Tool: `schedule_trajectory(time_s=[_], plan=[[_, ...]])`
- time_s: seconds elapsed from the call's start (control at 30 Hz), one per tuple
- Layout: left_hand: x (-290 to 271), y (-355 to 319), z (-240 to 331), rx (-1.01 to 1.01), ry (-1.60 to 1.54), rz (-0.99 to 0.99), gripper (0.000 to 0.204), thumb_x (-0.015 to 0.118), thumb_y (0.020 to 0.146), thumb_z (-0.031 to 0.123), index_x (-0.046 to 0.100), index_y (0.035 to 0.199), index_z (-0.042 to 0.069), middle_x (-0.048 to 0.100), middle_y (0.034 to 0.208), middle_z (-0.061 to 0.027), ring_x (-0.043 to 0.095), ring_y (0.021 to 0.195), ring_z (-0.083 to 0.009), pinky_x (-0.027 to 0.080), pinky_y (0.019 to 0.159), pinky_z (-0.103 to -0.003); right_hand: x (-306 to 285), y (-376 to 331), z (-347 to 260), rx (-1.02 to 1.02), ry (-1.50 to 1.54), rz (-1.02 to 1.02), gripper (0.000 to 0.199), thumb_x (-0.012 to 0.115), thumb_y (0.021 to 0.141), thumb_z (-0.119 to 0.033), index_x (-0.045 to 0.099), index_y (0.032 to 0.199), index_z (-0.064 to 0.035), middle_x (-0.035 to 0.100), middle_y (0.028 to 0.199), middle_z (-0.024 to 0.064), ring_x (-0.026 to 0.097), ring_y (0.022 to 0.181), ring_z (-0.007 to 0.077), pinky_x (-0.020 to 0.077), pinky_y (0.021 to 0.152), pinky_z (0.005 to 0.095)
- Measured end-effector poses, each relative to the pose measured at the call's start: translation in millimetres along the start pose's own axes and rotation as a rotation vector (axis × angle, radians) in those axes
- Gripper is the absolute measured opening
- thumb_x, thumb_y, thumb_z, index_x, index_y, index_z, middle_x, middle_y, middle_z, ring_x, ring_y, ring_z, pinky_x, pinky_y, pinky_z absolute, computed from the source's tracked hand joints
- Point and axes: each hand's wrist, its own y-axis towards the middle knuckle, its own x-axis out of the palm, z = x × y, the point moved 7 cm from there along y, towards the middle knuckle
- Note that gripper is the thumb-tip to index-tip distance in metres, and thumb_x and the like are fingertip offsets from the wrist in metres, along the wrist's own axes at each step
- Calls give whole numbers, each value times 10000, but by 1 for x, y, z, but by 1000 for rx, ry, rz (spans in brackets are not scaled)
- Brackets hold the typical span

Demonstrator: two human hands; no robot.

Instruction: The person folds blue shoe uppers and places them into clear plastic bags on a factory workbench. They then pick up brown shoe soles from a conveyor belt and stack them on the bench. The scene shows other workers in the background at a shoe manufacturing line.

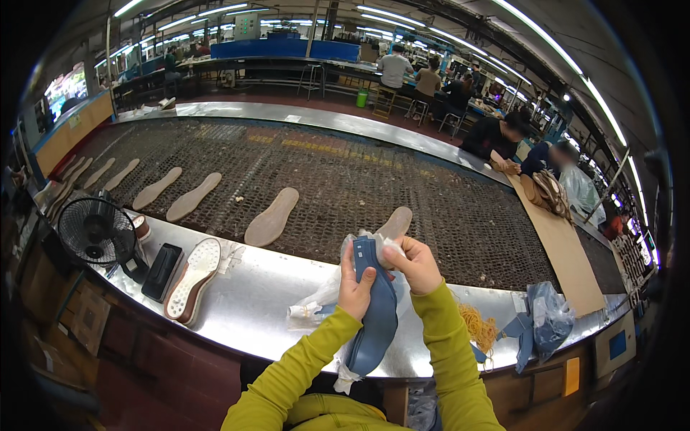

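**Yellow-green sleeves (449, 337) converge on a blue sole (377, 312)**

Beyond your hands stretches the dark mesh belt (345, 179), the broadest thing before you. Along its near side runs your shiny metal ledge (251, 309), and toward the right a tan cardboard sheet (564, 251) lies across the belt.

Your left forearm slants up and to the right from the lower edge; your right one leans up and slightly left, so the two draw close at the sole. You hold that sole lengthwise above the ledge, its marked end up and away from you, its lower end toward your body.

At far left stands a black fan (93, 230). Nearer, a white-and-brown sole (194, 280) lies on the ledge beside a black case (163, 271). To your right sits a clear bag (550, 323) with blue material in it, and pale sole-shaped pieces (272, 217) are spread over the belt.

Your left hand (354, 291) is clamped on the blue sole, fingers up its left edge, thumb flat across its face. Your right hand (418, 267) is bent inward, thumb and fingers together on the crumpled clear wrap (382, 244) by the upper end. Yellow bands (476, 329) lie heaped right of your right sleeve.
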Motion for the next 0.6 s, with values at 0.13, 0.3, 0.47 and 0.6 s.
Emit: schedule_trajectory(time_s=[0.13, 0.3, 0.47, 0.6], plan=[[0, 0, 3, 0, 31, -27, 950, 627, 876, 352, -74, 1477, 130, 505, 1220, -167, 600, 948, -204, 508, 798, -309, 3, -4, 3, 50, 172, -18, 253, 668, 849, -126, 575, 1026, 29, 644, 871, 60, 582, 692, 79, 475, 591, 217], [0, 6, 10, 119, 240, -44, 932, 630, 885, 191, -82, 1479, 100, 269, 1446, -167, 384, 1253, -215, 340, 1023, -310, 11, -4, -3, 46, 61, -63, 343, 657, 817, -11, 543, 1137, 40, 656, 965, 111, 637, 834, 132, 527, 696, 256], [10, 0, 14, 279, 527, -75, 893, 574, 896, 93, -104, 1478, 118, 280, 1446, -160, 388, 1267, -226, 342, 1032, -315, 20, -1, -1, 36, -159, -143, 342, 683, 812, -42, 578, 1126, 45, 663, 921, 81, 615, 779, 96, 494, 694, 222], [10, 0, 3, 157, 221, -99, 987, 635, 881, 253, -148, 1461, 98, 289, 1431, -183, 399, 1258, -243, 354, 1024, -332, 22, 0, 0, -80, -226, -47, 187, 656, 846, -127, 616, 947, 25, 632, 817, 11, 533, 713, 50, 440, 630, 219]])
